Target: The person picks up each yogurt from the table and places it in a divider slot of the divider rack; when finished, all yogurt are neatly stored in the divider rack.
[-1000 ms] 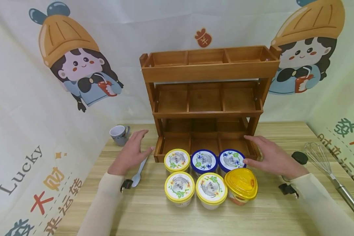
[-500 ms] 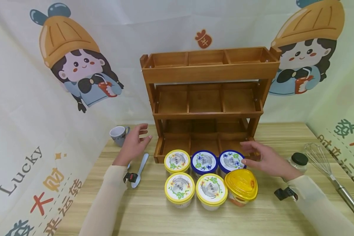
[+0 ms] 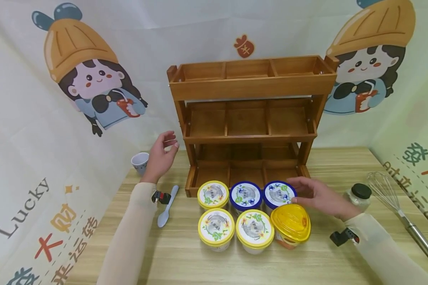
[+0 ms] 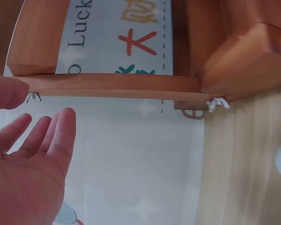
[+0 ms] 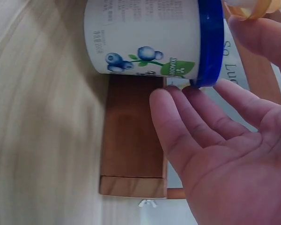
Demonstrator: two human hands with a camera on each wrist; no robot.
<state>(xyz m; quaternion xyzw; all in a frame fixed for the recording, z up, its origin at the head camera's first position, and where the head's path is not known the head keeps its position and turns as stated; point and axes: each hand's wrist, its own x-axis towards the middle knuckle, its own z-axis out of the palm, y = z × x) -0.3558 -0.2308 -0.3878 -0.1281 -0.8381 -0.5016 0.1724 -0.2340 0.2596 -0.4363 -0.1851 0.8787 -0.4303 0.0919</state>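
My left hand [image 3: 162, 156] is raised beside the left post of the wooden rack [image 3: 253, 89], its fingers loosely bent around nothing. In the left wrist view, the thumb and fingers stand apart near a side bar [image 4: 117, 86] with wing nuts. My right hand [image 3: 321, 196] is at the right-hand blue-lidded tub [image 3: 279, 194], fingers behind it and thumb by the rim. The right wrist view has this tub [image 5: 145, 37], printed with blueberries, close to the spread fingers; contact is unclear. A yellow domed-lid cup [image 3: 290, 223] stands just in front.
Another blue-lidded tub [image 3: 246, 195] and several yellow-lidded tubs [image 3: 255, 228] stand before the rack. A cup [image 3: 140, 162] and a spoon [image 3: 168, 208] are at the left. At the right are a black-lidded jar [image 3: 360, 194] and a whisk [image 3: 401, 213].
My left hand has risen alongside the rack, away from the spoon. My right hand has lowered and shifted slightly left, towards the blue-lidded tub. The tubs keep their places.
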